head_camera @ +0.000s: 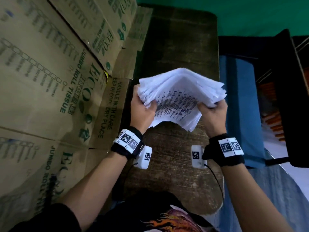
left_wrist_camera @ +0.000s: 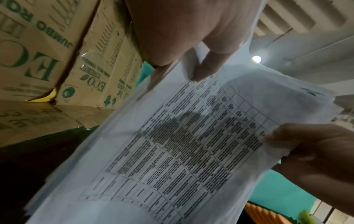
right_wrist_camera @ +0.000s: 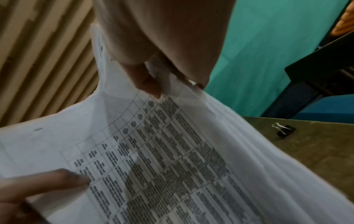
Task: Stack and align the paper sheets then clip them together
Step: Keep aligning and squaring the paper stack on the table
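Nearest the camera, the person's two forearms are reaching forward over a dark wooden table [head_camera: 168, 148], each wrist wearing a black band with white coded tags. The left hand [head_camera: 142, 111] is gripping the left side of a thick stack of paper sheets [head_camera: 180, 96], its thumb lying on the printed top page and its fingers curling beneath. The right hand [head_camera: 212, 116] is gripping the right side in the same manner, thumb on top and fingers tucked under.

The stack is being held up off the table between both hands, bowing upward in the middle, with its edges fanning unevenly rather than lying flush. The page facing down is showing a printed table of dense text in both wrist views.

Farther along the table, in the right wrist view, a black binder clip [right_wrist_camera: 284, 130] with silver handles is lying by itself, well apart from the sheets.

To the left, stacked cardboard boxes [head_camera: 50, 77] printed in green are standing against the table's edge. Beyond the table, a green wall [head_camera: 250, 14] is filling the background.
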Motion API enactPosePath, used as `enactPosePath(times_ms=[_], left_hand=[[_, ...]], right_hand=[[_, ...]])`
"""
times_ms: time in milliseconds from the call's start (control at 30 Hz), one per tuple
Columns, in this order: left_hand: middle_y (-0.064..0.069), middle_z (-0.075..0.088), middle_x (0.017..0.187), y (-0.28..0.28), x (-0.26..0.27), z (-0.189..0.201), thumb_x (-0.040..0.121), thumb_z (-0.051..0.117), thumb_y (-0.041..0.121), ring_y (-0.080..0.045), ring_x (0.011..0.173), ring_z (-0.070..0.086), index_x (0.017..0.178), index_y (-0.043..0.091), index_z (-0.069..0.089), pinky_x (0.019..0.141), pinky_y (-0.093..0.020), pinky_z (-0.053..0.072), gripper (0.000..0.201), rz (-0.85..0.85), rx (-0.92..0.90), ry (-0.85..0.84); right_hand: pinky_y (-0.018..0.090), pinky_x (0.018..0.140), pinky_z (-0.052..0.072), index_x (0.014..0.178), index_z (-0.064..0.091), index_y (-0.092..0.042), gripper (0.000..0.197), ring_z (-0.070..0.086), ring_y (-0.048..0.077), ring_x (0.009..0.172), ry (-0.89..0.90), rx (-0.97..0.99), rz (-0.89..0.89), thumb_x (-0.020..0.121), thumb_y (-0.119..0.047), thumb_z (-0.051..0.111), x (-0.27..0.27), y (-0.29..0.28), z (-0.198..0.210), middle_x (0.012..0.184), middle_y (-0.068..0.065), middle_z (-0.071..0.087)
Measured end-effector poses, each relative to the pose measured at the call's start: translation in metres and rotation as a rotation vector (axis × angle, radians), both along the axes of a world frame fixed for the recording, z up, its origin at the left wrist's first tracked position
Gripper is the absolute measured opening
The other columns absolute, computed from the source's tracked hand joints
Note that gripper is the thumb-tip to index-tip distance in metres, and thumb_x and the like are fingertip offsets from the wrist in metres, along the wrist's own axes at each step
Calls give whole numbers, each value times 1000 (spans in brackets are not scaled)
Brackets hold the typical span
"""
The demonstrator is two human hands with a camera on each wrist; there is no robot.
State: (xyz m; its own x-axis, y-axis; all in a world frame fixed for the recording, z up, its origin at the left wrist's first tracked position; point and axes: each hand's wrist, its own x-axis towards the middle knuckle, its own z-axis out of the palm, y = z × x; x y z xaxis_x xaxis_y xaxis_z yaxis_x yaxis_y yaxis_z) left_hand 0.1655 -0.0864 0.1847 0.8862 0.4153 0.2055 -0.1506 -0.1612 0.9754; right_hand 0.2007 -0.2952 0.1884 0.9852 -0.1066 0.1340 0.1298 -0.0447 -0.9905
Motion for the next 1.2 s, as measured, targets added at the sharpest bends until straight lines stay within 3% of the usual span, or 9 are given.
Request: enactPosePath(times_ms=[167, 267, 433, 533, 633, 733, 900, 1100, 1200], left_hand=[[12, 55, 90, 10, -9, -10, 63, 56, 2, 2, 83, 56, 101, -1, 46, 74, -14, 44, 39, -180, -39, -119], [25, 56, 82, 16, -2, -7, 70, 56, 7, 8, 74, 53, 81, 16, 49, 70, -10, 40, 16, -237, -13, -141], [-4, 66, 94, 47, 21, -15, 71, 69, -4, -2, 86, 64, 95, 8, 61, 79, -17, 49, 28, -137, -160, 82], [-13, 60, 124, 64, 23, -7, 69, 79, 3, -14, 111, 58, 124, 0, 47, 95, -21, 46, 64, -60, 8, 193], [-1, 41, 136, 62, 20, 11, 61, 88, 11, -15, 125, 43, 134, 13, 37, 100, -16, 40, 90, -25, 235, 83], [14, 42, 137, 53, 26, 17, 60, 86, 34, -14, 130, 42, 132, 32, 46, 105, -44, 40, 83, -248, 595, 24], [-3, 74, 78, 43, 27, 0, 74, 72, 24, -14, 77, 69, 87, 21, 71, 70, -39, 56, 13, -336, 432, 127], [14, 61, 58, 59, 23, -20, 66, 82, 1, 13, 55, 52, 63, 21, 71, 61, -21, 45, 23, -199, 120, 300], [23, 52, 42, 77, 22, -28, 68, 82, 1, 13, 44, 46, 59, 12, 63, 51, -12, 38, 23, -153, 111, 381]], right_hand=[[21, 86, 47, 121, 44, 0, 60, 57, 9, 98, 9, -18, 142, 62, 11, 50, 1, -12, -24, 108, 6, 56], [23, 89, 49, 119, 52, 0, 55, 61, 8, 101, 50, -65, 123, 68, 19, 55, 7, -14, -25, 113, 10, 63], [21, 71, 53, 89, 70, -8, 22, 64, -2, 74, 7, -63, 68, 75, 8, 74, 18, -4, -7, 77, -17, 73], [23, 71, 52, 92, 71, -2, 24, 65, 0, 76, -105, -120, 153, 73, 11, 73, 22, 3, 18, 78, -19, 72], [13, 75, 51, 104, 71, -4, 29, 65, -8, 84, -205, -292, 283, 77, 9, 71, 27, 10, 37, 87, -29, 70], [22, 85, 55, 107, 73, -11, 38, 66, -5, 95, -208, -463, 383, 79, 12, 63, 33, 21, 50, 102, -10, 72], [23, 90, 53, 111, 72, -16, 53, 66, 1, 104, -146, -472, 548, 75, 18, 56, 22, 32, 52, 108, -7, 71], [28, 65, 40, 79, 63, -27, 15, 59, 23, 75, 263, -1220, 415, 73, -28, 77, 23, -13, 16, 73, -1, 61], [28, 63, 46, 73, 69, -17, 23, 63, 19, 71, 430, -1170, 319, 62, -32, 84, 21, -53, -17, 71, 1, 68]])
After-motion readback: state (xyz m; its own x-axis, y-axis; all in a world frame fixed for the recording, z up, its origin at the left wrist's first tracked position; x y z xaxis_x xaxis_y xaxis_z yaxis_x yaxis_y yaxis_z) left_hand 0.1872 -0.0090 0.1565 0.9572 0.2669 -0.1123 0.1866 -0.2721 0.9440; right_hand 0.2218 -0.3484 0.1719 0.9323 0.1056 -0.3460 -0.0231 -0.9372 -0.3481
